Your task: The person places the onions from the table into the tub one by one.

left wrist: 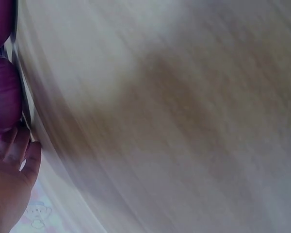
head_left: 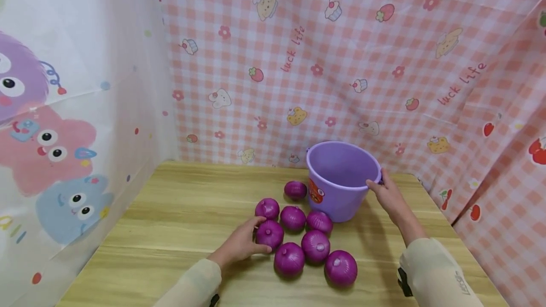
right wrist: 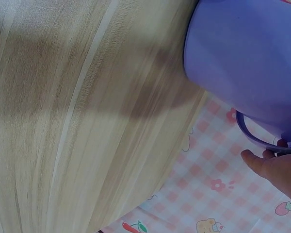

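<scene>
At the left edge of a group of several red onions, my left hand (head_left: 244, 241) has its fingers and thumb around one red onion (head_left: 270, 234). That onion lies on the wooden table among the others. In the left wrist view, the fingers (left wrist: 18, 145) reach up to an onion (left wrist: 4, 94) at the left edge of the picture. My right hand (head_left: 389, 197) grips the right side of a purple bucket (head_left: 341, 205) at its rim, thumb over the edge. The bucket stands upright. From the right wrist, its curved handle (right wrist: 252, 137) hangs by the fingers.
Onions lie close before the bucket, one (head_left: 295, 189) to its left and another (head_left: 341, 268) nearest me. The wooden table (head_left: 187, 203) ends at a pink checked cloth (head_left: 239, 122) behind and a white printed cloth (head_left: 115, 122) at left.
</scene>
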A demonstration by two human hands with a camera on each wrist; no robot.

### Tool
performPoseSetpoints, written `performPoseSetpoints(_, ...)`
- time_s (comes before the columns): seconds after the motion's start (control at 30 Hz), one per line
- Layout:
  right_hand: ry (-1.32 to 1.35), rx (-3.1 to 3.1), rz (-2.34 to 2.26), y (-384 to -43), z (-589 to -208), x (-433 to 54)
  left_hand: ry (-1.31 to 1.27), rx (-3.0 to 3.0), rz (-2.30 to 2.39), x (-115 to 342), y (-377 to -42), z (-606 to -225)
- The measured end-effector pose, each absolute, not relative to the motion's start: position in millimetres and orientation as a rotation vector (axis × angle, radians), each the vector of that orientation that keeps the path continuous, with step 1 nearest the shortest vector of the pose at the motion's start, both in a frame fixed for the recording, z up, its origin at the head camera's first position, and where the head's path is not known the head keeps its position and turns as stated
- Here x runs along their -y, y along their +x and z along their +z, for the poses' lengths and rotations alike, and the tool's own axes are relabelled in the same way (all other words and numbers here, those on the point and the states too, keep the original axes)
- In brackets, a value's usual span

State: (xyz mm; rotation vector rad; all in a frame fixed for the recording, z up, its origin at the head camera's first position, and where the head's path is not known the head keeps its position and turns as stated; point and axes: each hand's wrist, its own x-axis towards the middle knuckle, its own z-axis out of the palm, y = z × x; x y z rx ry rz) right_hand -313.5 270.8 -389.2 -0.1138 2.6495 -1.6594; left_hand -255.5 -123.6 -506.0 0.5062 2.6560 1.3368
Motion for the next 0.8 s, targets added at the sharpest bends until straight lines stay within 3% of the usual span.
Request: performPoseSetpoints(0.8,-0.109,-2.655,-1.662,-311.5,-389.1,-269.8,0.497,-2.713,1.299,121.1,-254.6,-503.9)
